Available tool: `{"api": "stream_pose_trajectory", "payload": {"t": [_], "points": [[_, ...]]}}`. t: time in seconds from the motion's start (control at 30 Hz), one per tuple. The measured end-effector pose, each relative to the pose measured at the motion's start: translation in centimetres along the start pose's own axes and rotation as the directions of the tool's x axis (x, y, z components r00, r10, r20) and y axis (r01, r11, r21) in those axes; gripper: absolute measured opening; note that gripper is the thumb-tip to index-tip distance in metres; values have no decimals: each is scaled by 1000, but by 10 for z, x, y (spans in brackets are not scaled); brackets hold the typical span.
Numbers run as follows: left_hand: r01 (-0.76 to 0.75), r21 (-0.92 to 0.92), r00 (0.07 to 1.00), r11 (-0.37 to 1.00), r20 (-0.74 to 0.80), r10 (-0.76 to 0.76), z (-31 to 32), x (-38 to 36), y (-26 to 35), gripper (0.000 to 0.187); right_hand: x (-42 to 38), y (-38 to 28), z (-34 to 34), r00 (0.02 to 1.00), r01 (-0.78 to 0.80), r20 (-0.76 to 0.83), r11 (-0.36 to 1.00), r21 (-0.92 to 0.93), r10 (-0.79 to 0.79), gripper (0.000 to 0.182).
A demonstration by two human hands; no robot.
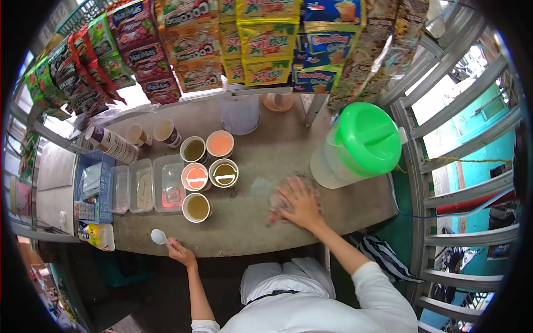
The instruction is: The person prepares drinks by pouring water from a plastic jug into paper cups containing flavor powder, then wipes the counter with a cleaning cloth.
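My left hand (181, 253) is closed around the handle of a white plastic spoon (159, 237) at the counter's front edge. Its bowl points left. My right hand (303, 206) lies flat with fingers spread on a crumpled, greyish-pink rag (276, 205), pressed against the counter. A damp-looking patch shows left of the rag. Between my hands stand several filled paper cups: an orange drink (220, 143), another orange drink (194, 175), a dark drink (224, 174), a brownish drink (194, 150) and a yellowish drink (197, 208).
Right of the rag stands a clear pitcher with a green lid (370, 139). Clear plastic containers (168, 183), a blue basket (102, 194) and stacked paper cups (114, 145) sit at the left. Drink sachets (266, 44) hang overhead. Metal bars (461, 191) line the right side.
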State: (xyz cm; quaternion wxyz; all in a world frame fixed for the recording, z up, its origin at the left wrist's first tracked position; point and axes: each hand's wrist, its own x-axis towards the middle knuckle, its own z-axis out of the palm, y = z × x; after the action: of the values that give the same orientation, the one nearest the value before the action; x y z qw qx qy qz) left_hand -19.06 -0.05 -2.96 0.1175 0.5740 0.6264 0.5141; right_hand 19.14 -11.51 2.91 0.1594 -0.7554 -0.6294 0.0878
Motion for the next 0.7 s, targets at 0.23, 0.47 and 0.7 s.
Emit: {"api": "stream_pose_trajectory", "payload": {"t": [0.23,0.47,0.7], "points": [[-5,32,1000,999,-11,6,-1,-1,-3,35,-56,-41,20,974,177,125,979,104,-190,68],[21,62,1000,998,-1,-21,-2,-2,-4,29,-84,22,-18,990,-82,113,995,-56,88,70],[53,34,998,998,-33,-52,-1,-4,-3,25,31,-37,26,996,95,-3,995,-7,-95,67]]}}
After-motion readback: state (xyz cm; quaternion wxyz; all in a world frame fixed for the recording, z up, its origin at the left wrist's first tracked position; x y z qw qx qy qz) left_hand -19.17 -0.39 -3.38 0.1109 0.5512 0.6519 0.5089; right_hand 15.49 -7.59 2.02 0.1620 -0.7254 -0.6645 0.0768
